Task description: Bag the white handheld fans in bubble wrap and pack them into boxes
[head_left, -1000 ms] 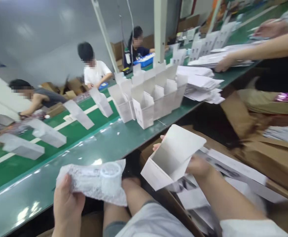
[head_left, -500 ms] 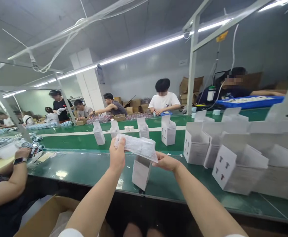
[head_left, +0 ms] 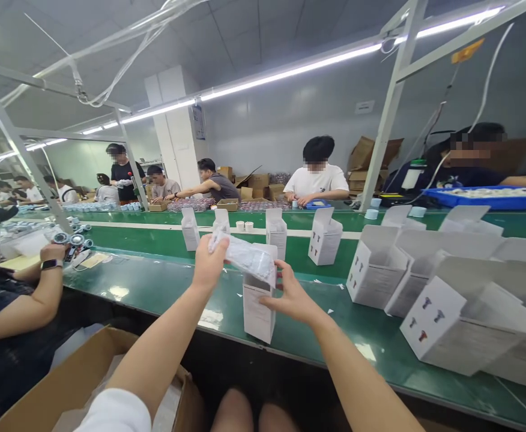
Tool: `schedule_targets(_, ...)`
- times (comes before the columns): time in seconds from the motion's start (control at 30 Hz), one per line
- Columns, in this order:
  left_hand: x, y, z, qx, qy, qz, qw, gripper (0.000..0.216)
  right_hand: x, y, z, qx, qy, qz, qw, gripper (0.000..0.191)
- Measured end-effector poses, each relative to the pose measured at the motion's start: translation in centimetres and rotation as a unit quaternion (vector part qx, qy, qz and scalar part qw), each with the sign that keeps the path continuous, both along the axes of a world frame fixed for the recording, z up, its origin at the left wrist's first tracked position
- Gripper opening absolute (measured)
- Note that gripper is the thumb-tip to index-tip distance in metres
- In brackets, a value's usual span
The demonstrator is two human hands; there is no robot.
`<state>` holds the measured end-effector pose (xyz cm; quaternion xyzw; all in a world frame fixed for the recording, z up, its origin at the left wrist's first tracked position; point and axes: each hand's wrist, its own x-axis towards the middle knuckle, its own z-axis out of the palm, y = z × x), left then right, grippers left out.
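Note:
My left hand point(head_left: 209, 261) is closed on one end of a packet in clear plastic wrap point(head_left: 250, 257). The packet slants down to the right, its lower end at the open top of a small white carton point(head_left: 257, 312). That carton stands upright near the bench's front edge, its flap raised at the back. My right hand point(head_left: 293, 294) grips the carton's upper right side, thumb across the front face and fingers by the rear edge. What is inside the wrap is too blurred to name.
Several open white cartons point(head_left: 452, 324) crowd the right, and others point(head_left: 325, 240) stand on the green belt point(head_left: 132, 240). Two white cups point(head_left: 244, 226) are behind. A cardboard box point(head_left: 83, 381) sits below left. A co-worker's arm point(head_left: 44, 294) is at left; a blue tray point(head_left: 488, 199) lies far right.
My right hand has left the packet's end and moved down onto the carton. The packet's right end has dropped to the carton's mouth. The view has shifted slightly.

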<state>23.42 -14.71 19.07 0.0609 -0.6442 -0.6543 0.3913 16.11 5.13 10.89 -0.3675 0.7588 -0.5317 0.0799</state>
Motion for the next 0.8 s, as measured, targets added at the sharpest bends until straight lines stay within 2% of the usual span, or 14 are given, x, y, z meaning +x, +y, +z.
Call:
schedule_targets(0.1, 0.5, -0.4, 1.2, -0.134, -0.028, 0.007, 0.991, 0.030, -0.3, 0.5, -0.2, 0.003, 0.013, 0.031, 0.999, 0.070)
schedule_targets(0.17, 0.9, 0.1, 2.2, -0.249, -0.048, 0.038, 0.967, 0.026, -0.1, 0.7, -0.3, 0.016, 0.034, 0.038, 0.999, 0.063)
schedule_targets(0.27, 1.2, 1.9, 3.2, -0.446, -0.063, 0.102, 0.887, 0.022, 0.6, 0.4, -0.7, 0.025, 0.058, 0.022, 0.998, 0.062)
schedule_targets(0.37, 1.1, 4.0, 3.5, -0.568, -0.087, 0.094, 0.813, 0.021, 1.4, -0.1, -1.3, 0.001, 0.069, 0.002, 0.998, 0.061)
schedule_targets(0.47, 1.0, 5.3, 2.8, -0.611, -0.131, 0.077, 0.777, 0.020, 2.0, -0.2, -2.1, -0.020, 0.091, 0.002, 0.996, 0.063)
schedule_targets(0.63, 0.4, 5.2, 0.9, -0.661, -0.138, 0.143, 0.723, 0.026, 2.8, -0.5, -2.9, -0.018, 0.094, -0.035, 0.995, 0.067)
schedule_targets(0.73, -0.3, 5.3, -0.6, -0.664, -0.121, 0.165, 0.719, 0.025, 3.1, -0.9, -3.0, -0.018, 0.104, -0.058, 0.993, 0.069)
schedule_targets(0.8, -0.1, 5.3, -1.7, -0.665, -0.114, 0.138, 0.725, 0.024, 3.2, -1.0, -3.0, -0.028, 0.112, -0.058, 0.992, 0.069)
